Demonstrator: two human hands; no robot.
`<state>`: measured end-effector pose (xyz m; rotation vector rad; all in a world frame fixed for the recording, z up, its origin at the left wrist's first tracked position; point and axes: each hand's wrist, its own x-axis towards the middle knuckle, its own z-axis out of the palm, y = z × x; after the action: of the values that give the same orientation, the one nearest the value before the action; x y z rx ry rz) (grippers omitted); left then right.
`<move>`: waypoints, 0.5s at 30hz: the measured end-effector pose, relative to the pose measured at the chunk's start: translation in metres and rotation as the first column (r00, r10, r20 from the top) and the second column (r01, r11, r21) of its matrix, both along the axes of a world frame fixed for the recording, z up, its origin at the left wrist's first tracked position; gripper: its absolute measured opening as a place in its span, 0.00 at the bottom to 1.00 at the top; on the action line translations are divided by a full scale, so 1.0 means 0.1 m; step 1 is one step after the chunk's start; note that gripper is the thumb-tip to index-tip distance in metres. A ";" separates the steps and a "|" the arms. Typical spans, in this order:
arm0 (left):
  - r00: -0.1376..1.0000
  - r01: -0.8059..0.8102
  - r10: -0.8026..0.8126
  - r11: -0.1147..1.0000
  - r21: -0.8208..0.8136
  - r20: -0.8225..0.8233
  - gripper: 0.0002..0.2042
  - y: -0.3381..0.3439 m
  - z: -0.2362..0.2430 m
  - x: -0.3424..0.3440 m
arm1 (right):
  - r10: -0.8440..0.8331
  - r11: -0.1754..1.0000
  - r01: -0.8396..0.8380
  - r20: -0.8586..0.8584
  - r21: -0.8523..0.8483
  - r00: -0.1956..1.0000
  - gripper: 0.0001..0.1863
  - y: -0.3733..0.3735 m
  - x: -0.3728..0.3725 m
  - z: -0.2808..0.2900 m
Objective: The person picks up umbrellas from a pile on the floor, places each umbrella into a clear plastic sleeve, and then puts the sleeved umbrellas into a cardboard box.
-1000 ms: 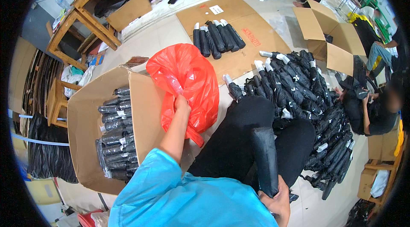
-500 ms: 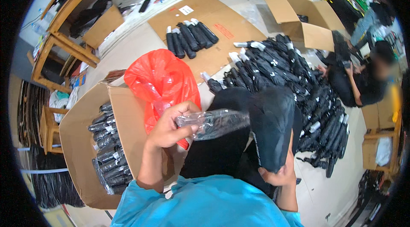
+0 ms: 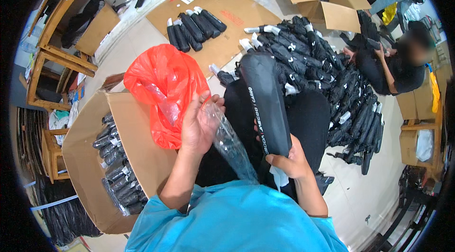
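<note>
Black cylindrical fabric-sleeved bundle (image 3: 266,95): right of red plastic bag (image 3: 163,81), clasped in grip of right hand (image 3: 289,159). Clear crinkled plastic sleeve (image 3: 231,144): right of bag, against left hand (image 3: 199,126); that grip half spread, whether pinching cannot tell. Open brown cardboard carton (image 3: 135,138): left of bag.

A: what's on the left?
B: near left, carton (image 3: 137,143) with umbrellas (image 3: 118,166) inside, bag (image 3: 161,79) just right of it.
A: far side?
B: cardboard sheet (image 3: 256,10), six-ish loose umbrellas (image 3: 192,27) on it. umbrella pile (image 3: 332,79) right, open box (image 3: 341,17) beyond that.
</note>
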<state>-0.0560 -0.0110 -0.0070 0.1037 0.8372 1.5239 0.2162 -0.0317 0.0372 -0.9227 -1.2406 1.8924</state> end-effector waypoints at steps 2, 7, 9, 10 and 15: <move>0.995 -0.072 0.065 0.992 -0.108 -0.072 0.14 -0.06 -0.17 0.02 | 0.028 0.998 -0.028 0.000 0.062 1.000 0.40 -0.02 0.02 -0.05; 0.993 -0.069 0.067 0.997 -0.016 -0.097 0.11 -0.18 -0.32 0.00 | 0.182 0.982 -0.178 0.047 -0.067 0.982 0.44 -0.23 0.04 -0.15; 0.997 -0.012 0.005 0.996 -0.084 -0.080 0.12 -0.26 -0.24 0.02 | 0.211 0.977 -0.213 0.122 0.001 0.970 0.45 -0.29 -0.01 -0.19; 0.996 0.036 -0.037 0.999 -0.013 -0.077 0.13 -0.31 -0.18 0.05 | 0.183 0.961 -0.220 0.211 0.168 0.960 0.44 -0.30 -0.03 -0.20; 0.892 0.337 -0.348 0.937 -0.088 -0.288 0.19 -0.73 0.07 0.37 | 0.082 0.994 -0.068 0.173 -0.086 0.982 0.32 -0.26 -0.14 -0.22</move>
<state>-0.0192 -0.0835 -0.0001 0.4453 1.0264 1.1718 0.2023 -0.0578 0.0154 -1.1202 -1.3274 1.9661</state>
